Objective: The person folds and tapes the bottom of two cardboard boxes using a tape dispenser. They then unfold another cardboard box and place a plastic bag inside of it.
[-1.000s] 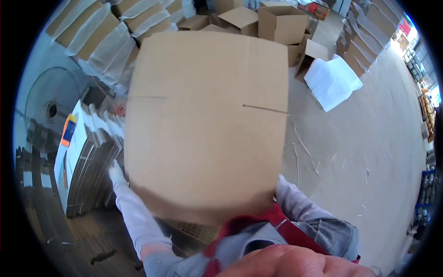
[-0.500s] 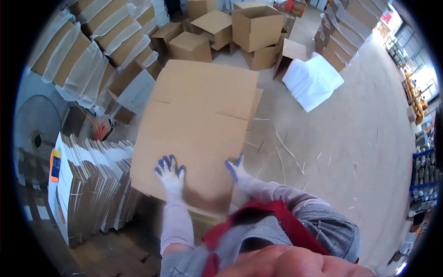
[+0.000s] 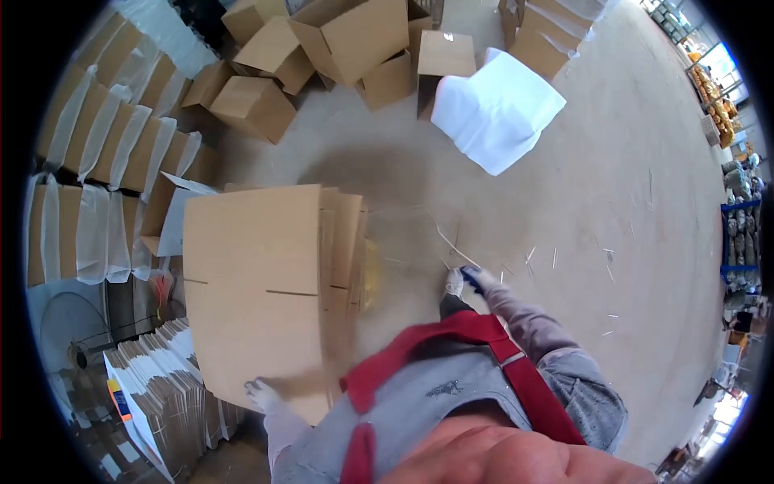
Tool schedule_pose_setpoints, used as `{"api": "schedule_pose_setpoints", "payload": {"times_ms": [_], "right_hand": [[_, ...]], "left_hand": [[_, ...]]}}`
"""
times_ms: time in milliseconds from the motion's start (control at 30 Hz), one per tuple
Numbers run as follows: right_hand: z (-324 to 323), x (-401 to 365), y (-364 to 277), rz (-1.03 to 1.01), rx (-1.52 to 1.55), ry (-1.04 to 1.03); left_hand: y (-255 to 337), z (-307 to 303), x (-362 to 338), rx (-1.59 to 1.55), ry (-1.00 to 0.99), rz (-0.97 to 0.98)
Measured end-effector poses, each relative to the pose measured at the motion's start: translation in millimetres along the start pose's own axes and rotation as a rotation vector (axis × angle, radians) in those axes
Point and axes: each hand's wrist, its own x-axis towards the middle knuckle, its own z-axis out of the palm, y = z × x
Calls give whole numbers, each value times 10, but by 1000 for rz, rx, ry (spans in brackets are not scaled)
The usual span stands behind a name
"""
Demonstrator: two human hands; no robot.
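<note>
Now we've swung the flat carton [image 3: 258, 282] down from mid-view to 9 o'clock, so it's one-handed: left hand [image 3: 263, 394] fingers pinching its lower edge, right hand [image 3: 466, 284] off at 4 o'clock, fingers too blurred to tell.

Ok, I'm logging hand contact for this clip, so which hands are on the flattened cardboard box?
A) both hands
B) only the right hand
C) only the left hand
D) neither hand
C: the left hand holds the lower edge of the flattened cardboard box, while the right hand is off to the side over the concrete floor, clear of the box.
</note>
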Motion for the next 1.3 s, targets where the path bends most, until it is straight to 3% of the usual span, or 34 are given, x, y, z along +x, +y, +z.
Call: {"api": "schedule_pose_setpoints", "payload": {"times_ms": [33, 133, 167, 200, 267, 333, 367, 433, 500, 533, 567, 633, 700, 767, 800, 833, 900, 967, 1033, 1067, 1100, 1133, 1167, 1233, 1300], "right_hand": [[-348, -421, -473, 125, 143, 31], [-912, -271, -1044, 72, 216, 108], [-993, -171, -1262, 68, 244, 114], [-1034, -22, -1495, 60, 274, 122], [-1009, 331, -1935, 50, 308, 90], [-947, 671, -2301, 61, 349, 70], [-902, 837, -2444, 70, 341, 24], [-851, 1031, -2637, 97, 359, -8], [-991, 1182, -2959, 110, 96, -32], [-1113, 1272, -3049, 41, -6, 20], [-1291, 1293, -3166, -180, 50, 9], [-1673, 1507, -3389, -124, 97, 216], [-2112, 1698, -3752, -262, -110, 374], [-2587, 2052, -3942, -362, -398, 525], [-2877, 2288, -3996, -475, -834, 552], [-3079, 2620, -4066, -418, -912, 625], [-3569, 3297, -4046, -520, -875, 689], [-3620, 3488, -4429, -251, -815, 799], [-3457, 3262, -4991, -24, -672, 836], [-3501, 3363, -5011, 15, -705, 831], [-3520, 3375, -5020, 54, -750, 829], [-3501, 3419, -4930, 98, -779, 823], [-3522, 3497, -4904, 142, -809, 817], [-3430, 3543, -4830, 170, -928, 863], [-3274, 3463, -4725, 154, -945, 910]], "left_hand": [[155, -37, -47, -10, -128, -279], [817, -202, -254, 45, -157, -340], [730, 11, -172, 51, -160, -353], [589, 296, 17, -68, -161, -158], [1386, -170, -50, -681, -219, -263], [2232, -786, 67, -847, -367, -237], [2266, -498, 488, -946, -338, -29], [3484, -1014, 632, -1045, -288, 214], [4580, -1195, 1004, -568, 18, 656], [5237, -1475, 974, -758, -103, 686], [5775, -1599, 1071, -813, -108, 842], [6702, -1858, 1339, -446, 204, 1233], [7641, -2176, 1461, -428, 344, 1438], [8481, -2334, 1571, -346, 399, 1515], [8883, -2334, 1598, -341, 404, 1515], [9272, -2317, 1605, -283, 415, 1510], [9826, -2138, 1670, -194, 423, 1504], [10397, -1813, 1845, -205, -18, 1428], [10709, -1761, 1727, 19, -520, 1109], [10810, -1758, 1681, 13, -461, 1066], [10773, -1586, 1846, -289, -462, 1149], [10727, -1440, 2001, -333, -667, 875], [10718, -1425, 1960, -512, -707, 855], [10823, -1652, 1800, -575, -759, 783], [10933, -1556, 1661, -810, -737, 880]]}}
